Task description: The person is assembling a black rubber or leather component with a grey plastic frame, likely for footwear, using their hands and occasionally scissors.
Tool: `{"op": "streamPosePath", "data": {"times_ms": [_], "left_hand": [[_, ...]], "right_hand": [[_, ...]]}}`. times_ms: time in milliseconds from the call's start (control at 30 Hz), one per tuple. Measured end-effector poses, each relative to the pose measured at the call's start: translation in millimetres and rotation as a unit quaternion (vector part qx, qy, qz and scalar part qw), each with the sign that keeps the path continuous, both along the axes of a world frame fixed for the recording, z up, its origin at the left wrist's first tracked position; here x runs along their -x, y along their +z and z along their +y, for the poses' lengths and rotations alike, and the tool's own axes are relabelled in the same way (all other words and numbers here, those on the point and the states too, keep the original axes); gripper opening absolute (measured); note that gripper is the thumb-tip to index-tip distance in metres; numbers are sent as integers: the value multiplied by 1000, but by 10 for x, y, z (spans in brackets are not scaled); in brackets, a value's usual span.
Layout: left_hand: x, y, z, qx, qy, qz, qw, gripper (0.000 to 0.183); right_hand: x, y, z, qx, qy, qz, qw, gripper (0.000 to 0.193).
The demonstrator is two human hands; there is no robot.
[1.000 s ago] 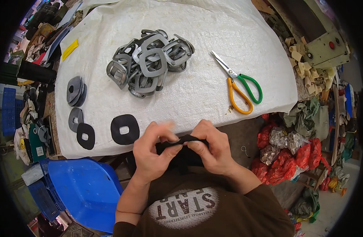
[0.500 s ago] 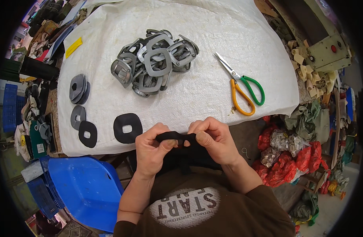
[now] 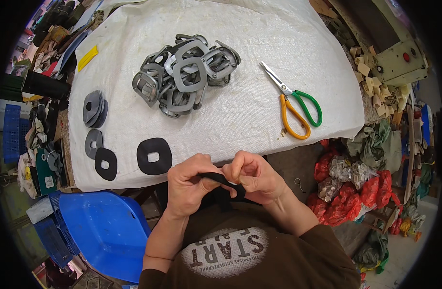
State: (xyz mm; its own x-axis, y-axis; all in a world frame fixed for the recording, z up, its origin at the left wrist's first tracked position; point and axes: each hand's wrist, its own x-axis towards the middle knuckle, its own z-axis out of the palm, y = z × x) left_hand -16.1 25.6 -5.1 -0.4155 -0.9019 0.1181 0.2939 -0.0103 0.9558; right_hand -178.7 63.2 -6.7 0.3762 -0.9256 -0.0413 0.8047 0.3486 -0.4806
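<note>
Between my two hands, just off the near edge of the table, a thin bent black pad (image 3: 220, 178) is pinched. My left hand (image 3: 188, 187) grips its left end between thumb and fingers. The right end is held by my right hand (image 3: 260, 179), thumb against fingertips. Its full outline is hidden by the hands. Flat on the table to the left lies a rounded-square black pad with a central hole (image 3: 162, 168). Further left are a smaller black pad (image 3: 110, 170), a grey pad (image 3: 90, 151) and a stack of grey pads (image 3: 92, 109).
Farther back sits a heap of grey rounded-square plastic frames (image 3: 200, 81). Scissors (image 3: 284, 88) with one orange and one green handle lie at the right on the white sheet (image 3: 259, 29). A blue tub (image 3: 100, 231) stands lower left; red plastic bags (image 3: 344, 202) are lower right.
Both hands have come down slightly toward my body, and the black pad now slants down to the right. My right fingers have shifted along its edge. The table's things stay in place.
</note>
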Motion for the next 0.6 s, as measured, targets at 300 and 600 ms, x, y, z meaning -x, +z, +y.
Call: {"op": "streamPosePath", "data": {"times_ms": [300,600], "left_hand": [[7,32,-1,-86,-2,9,996,28],[-35,24,-40,-26,-3,-28,999,19]], "right_hand": [[36,84,-37,19,-52,102,993,17],[-21,29,18,82,-153,220,960,10]]}}
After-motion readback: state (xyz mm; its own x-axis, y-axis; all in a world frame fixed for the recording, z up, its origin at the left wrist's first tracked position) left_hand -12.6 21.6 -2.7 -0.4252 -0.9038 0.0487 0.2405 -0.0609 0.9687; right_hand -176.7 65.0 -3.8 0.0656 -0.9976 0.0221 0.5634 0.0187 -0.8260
